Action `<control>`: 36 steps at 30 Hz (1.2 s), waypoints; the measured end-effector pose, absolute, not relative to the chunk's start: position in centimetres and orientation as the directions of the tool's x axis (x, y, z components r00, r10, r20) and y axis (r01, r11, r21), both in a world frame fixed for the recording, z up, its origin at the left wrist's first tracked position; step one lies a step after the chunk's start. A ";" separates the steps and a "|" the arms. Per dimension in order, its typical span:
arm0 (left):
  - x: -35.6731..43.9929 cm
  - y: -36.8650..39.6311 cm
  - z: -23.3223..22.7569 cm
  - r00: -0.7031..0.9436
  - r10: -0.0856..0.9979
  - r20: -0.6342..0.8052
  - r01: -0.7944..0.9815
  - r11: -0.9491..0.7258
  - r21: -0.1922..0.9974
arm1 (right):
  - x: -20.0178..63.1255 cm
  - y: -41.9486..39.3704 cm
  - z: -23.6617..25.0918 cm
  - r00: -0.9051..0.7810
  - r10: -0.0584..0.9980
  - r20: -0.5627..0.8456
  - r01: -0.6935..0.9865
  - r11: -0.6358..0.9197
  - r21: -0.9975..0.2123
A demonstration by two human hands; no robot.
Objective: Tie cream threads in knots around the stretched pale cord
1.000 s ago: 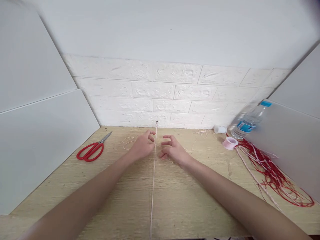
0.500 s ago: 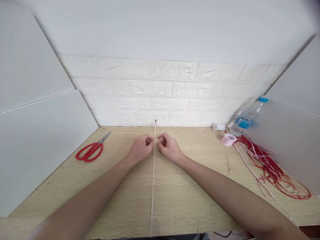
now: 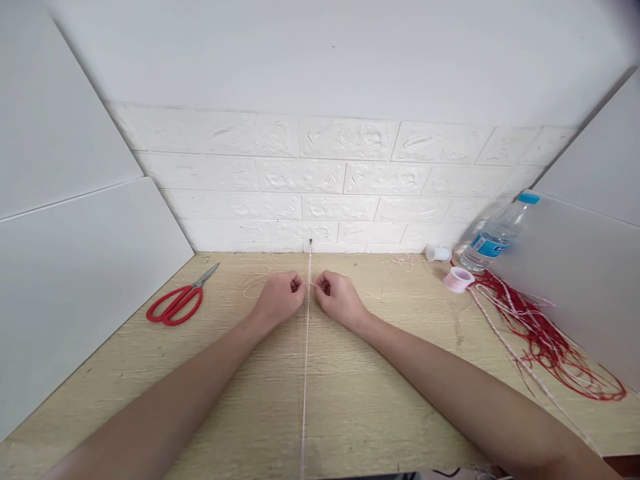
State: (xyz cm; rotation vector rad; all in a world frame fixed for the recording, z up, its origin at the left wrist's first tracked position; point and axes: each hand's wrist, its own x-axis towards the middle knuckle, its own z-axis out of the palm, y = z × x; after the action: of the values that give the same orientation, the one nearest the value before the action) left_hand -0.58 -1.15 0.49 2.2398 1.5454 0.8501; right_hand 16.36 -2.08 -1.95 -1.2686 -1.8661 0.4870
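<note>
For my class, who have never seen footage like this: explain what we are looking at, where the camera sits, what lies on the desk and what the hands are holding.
There is no machine here, only a person's two bare arms. The camera is worn on the head, looking forward and down.

A thin pale cord runs taut from a pin at the white brick wall toward the viewer. The left hand and right hand sit on either side of it, fingers curled shut, pinching fine thread against the cord.

On the wooden desk lie red scissors at left. At right are a pink spool, a small white spool, a water bottle and a tangle of red cords.
</note>
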 end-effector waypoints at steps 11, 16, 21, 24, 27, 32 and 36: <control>-1.1 -0.7 0.6 0.169 0.933 0.317 0.803 -0.317 0.505 | 17.3 -1.4 -1.6 -0.103 0.923 0.371 0.629 0.350 -0.695; -1.9 0.1 0.5 0.102 0.940 0.325 0.818 -0.265 0.510 | 17.8 -0.8 -1.7 -0.044 0.928 0.369 0.656 0.305 -0.690; -2.5 0.6 0.1 0.031 0.942 0.335 0.853 -0.199 0.482 | 18.2 -0.4 -1.9 -0.021 0.913 0.408 0.695 0.307 -0.650; -2.3 0.3 0.3 0.005 0.897 0.442 0.855 -0.233 0.463 | 18.2 -0.7 -1.7 0.002 0.892 0.453 0.692 0.326 -0.644; -1.7 -0.5 0.9 0.042 0.847 0.529 0.804 -0.343 0.486 | 18.1 -1.4 -0.9 -0.007 0.858 0.513 0.697 0.372 -0.613; -0.2 -0.8 1.4 0.092 0.896 0.435 0.701 -0.369 0.611 | 17.1 -1.1 0.5 -0.034 0.886 0.463 0.604 0.388 -0.697; 0.8 -0.1 1.2 0.058 0.930 0.362 0.692 -0.299 0.657 | 15.9 0.8 0.4 -0.026 0.976 0.214 0.484 0.200 -0.852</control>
State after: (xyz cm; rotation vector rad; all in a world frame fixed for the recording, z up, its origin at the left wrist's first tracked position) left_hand 0.83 -0.13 1.16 2.0329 1.6349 1.0902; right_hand 15.85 0.78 0.39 -1.4039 -1.6372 0.7408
